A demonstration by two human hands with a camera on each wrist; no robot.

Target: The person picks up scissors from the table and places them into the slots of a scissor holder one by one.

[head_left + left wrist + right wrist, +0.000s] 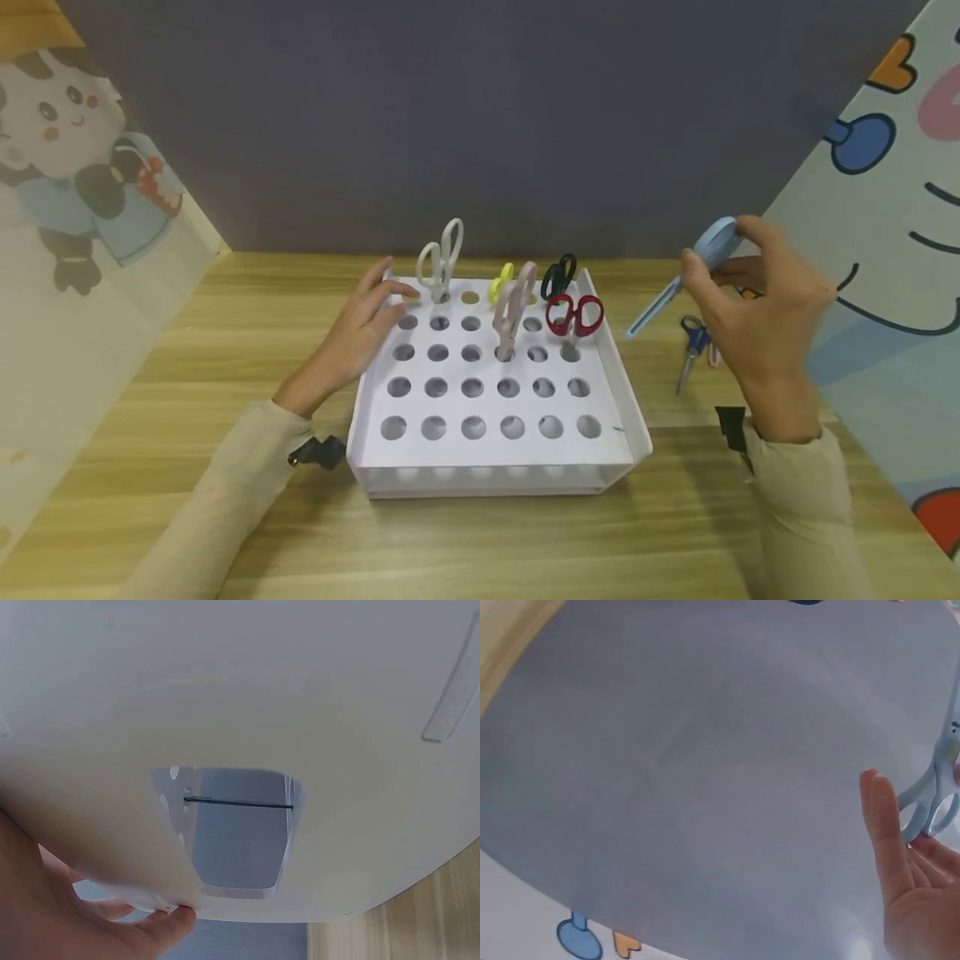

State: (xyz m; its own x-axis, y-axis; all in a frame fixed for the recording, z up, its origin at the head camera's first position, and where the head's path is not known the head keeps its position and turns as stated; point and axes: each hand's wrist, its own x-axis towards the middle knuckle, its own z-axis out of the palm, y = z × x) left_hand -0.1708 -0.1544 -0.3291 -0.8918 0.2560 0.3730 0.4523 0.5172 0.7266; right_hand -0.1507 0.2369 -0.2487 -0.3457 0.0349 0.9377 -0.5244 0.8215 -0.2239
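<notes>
My right hand (772, 325) is raised at the right of the white rack, pinching light blue scissors (716, 242) by the handles. Their blades point down and left; the right wrist view also shows these scissors (943, 761). My left hand (352, 337) rests on the rack's back left edge, its fingers (169, 928) touching the side panel. The white rack (491, 450) has rows of round holes. White scissors (441, 258), yellow scissors (500, 283), pink scissors (512, 304), black scissors (558, 277) and red scissors (574, 315) stand in it, handles up.
Dark blue scissors (695, 337) lie on the wooden table (300, 517) right of the rack. Beside them a small pink thing (714, 357) is partly hidden by my right hand. A grey panel (480, 125) closes the back, with cartoon-printed walls at both sides.
</notes>
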